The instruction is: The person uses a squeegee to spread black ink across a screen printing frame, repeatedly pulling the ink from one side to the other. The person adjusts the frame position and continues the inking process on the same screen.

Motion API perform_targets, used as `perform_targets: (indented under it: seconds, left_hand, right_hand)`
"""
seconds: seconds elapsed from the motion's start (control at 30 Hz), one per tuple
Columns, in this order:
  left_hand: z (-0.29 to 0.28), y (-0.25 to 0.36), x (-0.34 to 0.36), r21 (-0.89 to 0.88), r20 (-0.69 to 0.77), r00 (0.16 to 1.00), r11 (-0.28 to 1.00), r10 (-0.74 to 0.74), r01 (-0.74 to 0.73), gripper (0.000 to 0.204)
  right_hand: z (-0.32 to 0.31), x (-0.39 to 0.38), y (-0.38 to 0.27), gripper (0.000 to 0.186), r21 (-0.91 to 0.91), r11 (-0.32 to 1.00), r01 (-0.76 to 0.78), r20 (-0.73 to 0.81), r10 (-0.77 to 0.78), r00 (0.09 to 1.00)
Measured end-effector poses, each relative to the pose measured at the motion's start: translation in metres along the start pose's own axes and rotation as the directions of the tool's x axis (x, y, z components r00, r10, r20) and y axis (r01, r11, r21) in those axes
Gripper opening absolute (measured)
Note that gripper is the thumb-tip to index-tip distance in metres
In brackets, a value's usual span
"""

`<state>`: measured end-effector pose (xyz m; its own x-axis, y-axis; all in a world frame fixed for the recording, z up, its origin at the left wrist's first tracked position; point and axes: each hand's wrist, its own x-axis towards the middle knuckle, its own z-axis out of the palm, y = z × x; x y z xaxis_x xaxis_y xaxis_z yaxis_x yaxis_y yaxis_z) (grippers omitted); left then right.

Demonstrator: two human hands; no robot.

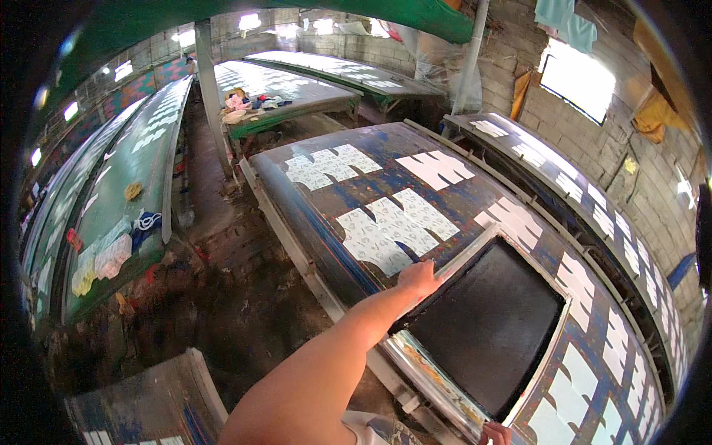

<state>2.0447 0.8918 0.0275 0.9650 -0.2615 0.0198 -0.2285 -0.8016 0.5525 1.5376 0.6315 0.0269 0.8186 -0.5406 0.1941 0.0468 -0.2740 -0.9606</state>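
Note:
A screen printing frame (545, 278) with pale wooden edges and dark mesh lies over the near part of a long printing table (285, 174). At its far left corner, my left hand (419, 279) is closed on the frame's edge. Low in the view, the fingers of my right hand (495, 433) curl over the frame's near edge; the rest of that hand is out of sight. Beyond the frame, printed white fabric pieces (397, 230) with small dark motifs lie flat. More printed fabric (334, 165) lies farther off, and plain white cut pieces (582, 289) are along the right side.
Another long table (571, 159) with white pieces runs by the block wall (512, 81). At left stands a green table (148, 174) bearing crumpled cloths (111, 252). A grey post (211, 96) rises near a far table holding a cloth pile (245, 105). The dark floor (222, 274) is stained.

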Motion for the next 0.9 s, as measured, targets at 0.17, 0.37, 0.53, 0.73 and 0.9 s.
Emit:
perform_targets:
  seconds: [0.17, 0.37, 0.53, 0.73, 0.9]
  left_hand:
    - [-0.006, 0.015, -0.011, 0.103, -0.013, 0.999, 0.994, -0.043, 0.044, 0.071]
    - [-0.004, 0.024, -0.017, 0.195, -0.073, 0.997, 0.98, -0.038, 0.051, 0.07]
    - [-0.006, 0.025, -0.012, 0.197, -0.036, 0.997, 0.978, -0.068, 0.074, 0.07]
    - [-0.012, 0.028, -0.007, 0.126, 0.04, 0.992, 0.985, -0.121, 0.115, 0.071]
    - [-0.019, 0.023, -0.003, 0.075, 0.105, 0.985, 0.989, -0.137, 0.129, 0.071]
  right_hand:
    - [-0.105, -0.026, 0.044, 0.041, -0.038, 0.976, -0.213, -0.076, 0.21, 0.975]
    - [-0.131, -0.03, -0.009, 0.025, -0.738, 0.659, 0.142, 0.137, -0.06, 0.989]
    - [-0.122, -0.024, -0.007, 0.023, -0.738, 0.673, 0.054, 0.107, 0.038, 0.994]
    - [-0.109, -0.004, 0.007, 0.038, -0.756, 0.651, 0.072, -0.067, -0.187, 0.98]
    - [-0.096, 0.026, 0.0, 0.046, -0.739, 0.666, 0.101, 0.016, -0.132, 0.991]
